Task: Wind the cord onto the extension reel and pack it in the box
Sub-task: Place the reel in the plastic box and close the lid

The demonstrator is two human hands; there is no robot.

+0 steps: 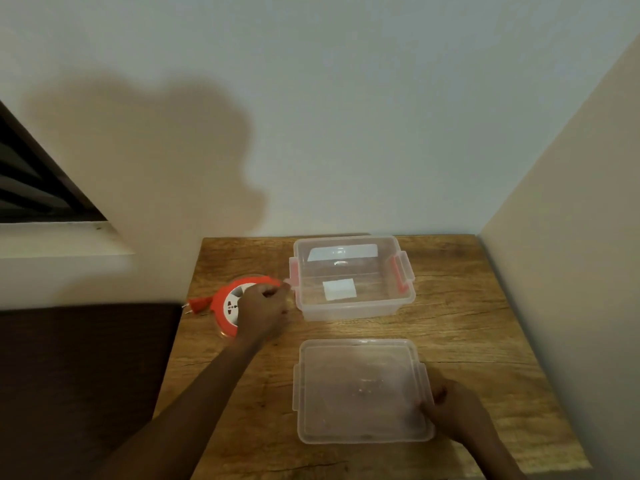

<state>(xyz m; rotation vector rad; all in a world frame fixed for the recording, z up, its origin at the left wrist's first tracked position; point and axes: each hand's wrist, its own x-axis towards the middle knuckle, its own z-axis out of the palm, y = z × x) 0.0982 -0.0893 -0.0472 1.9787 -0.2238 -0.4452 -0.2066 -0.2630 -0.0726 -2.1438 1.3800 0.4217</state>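
While left hand closes over reel, right hand pinches lid edge; reel likely rigid, light, best gripped by rim; plug protrudes.

**Dim, warm light and a soft wide-angle picture**

The scene is dim and yellowish. A large, soft-edged shadow falls on the wall up and to the left, so the light comes from behind the viewer and to the right. The clear box shows pale glare patches on its back wall and floor. The left hand is slightly blurred. Straight edges tilt and bow towards the frame's borders, and fine detail is smeared throughout.
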